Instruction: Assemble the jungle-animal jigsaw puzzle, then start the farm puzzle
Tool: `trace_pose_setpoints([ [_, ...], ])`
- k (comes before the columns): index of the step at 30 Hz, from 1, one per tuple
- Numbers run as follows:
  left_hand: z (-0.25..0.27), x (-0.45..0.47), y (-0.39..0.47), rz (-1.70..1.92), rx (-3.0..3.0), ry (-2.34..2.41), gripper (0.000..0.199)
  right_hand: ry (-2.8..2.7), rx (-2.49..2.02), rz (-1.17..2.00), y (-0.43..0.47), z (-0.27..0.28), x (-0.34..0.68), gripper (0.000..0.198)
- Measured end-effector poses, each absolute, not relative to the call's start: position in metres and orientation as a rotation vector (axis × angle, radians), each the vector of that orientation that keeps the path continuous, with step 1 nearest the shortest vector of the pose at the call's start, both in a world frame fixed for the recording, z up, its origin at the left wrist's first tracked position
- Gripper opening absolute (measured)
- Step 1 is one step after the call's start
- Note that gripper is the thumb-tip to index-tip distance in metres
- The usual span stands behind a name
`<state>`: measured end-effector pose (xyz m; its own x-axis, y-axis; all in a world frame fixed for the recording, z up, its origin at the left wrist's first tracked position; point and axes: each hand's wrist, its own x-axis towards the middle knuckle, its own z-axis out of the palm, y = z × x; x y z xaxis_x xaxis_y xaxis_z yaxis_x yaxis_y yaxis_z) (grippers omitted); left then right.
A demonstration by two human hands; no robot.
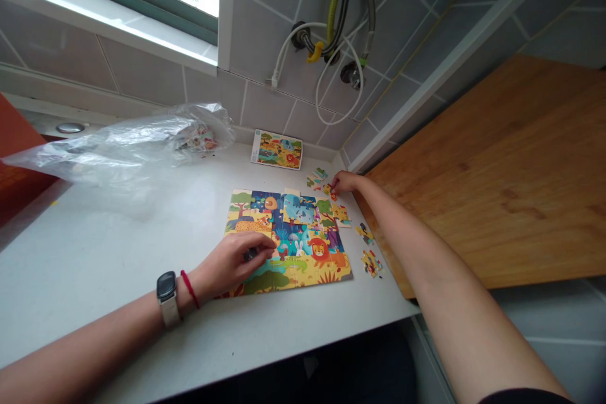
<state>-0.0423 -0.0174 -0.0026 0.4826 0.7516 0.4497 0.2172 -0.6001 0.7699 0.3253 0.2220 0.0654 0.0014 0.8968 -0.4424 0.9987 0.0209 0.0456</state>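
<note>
A jigsaw puzzle (303, 265) with animals lies partly assembled on the white countertop (118, 252). Over its left side rests my left hand (241, 255), thumb and fingers drawn together; what they pinch, if anything, is hidden. My right hand (344, 182) reaches past the puzzle's far right corner, its fingers closed on a small yellow and orange puzzle piece (328, 190). Just left of that hand is a small group of loose pieces (318, 175). More loose pieces (372, 263) lie along the puzzle's right side. Behind the puzzle, a reference picture card (277, 150) leans near the wall.
A clear plastic bag (137, 139) with something colourful inside lies at the back left, beside an orange object (19, 158). A wooden board (497, 189) borders the counter on the right. Hoses and a white cable (318, 98) hang from the tiled wall.
</note>
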Motion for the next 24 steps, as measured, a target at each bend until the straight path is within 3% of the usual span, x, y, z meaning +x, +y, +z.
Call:
trace_pose_setpoints([
  [8, -0.001, -0.043, -0.017, 1.057, 2.084, 0.799, 0.019, 2.115, 2.104, -0.568, 0.195, 0.098, 0.332, 0.023],
  [12, -0.001, -0.042, -0.017, 1.066, 2.079, 0.798, 0.020, 2.200, 2.174, -0.735, 0.142, 0.103, 0.336, 0.029],
  [15, -0.001, -0.042, -0.017, 1.072, 2.087, 0.798, 0.020, 2.176, 2.384, -1.331, 0.083, 0.087, 0.337, 0.039],
  [19, 0.000, -0.042, -0.017, 1.067, 2.100, 0.811, 0.020, 2.123, 2.417, -1.698, 0.016, 0.054, 0.334, 0.054],
  [24, 0.002, -0.043, -0.017, 1.071, 2.115, 0.824, 0.020, 2.227, 2.465, -1.601, -0.010, 0.025, 0.335, 0.054],
])
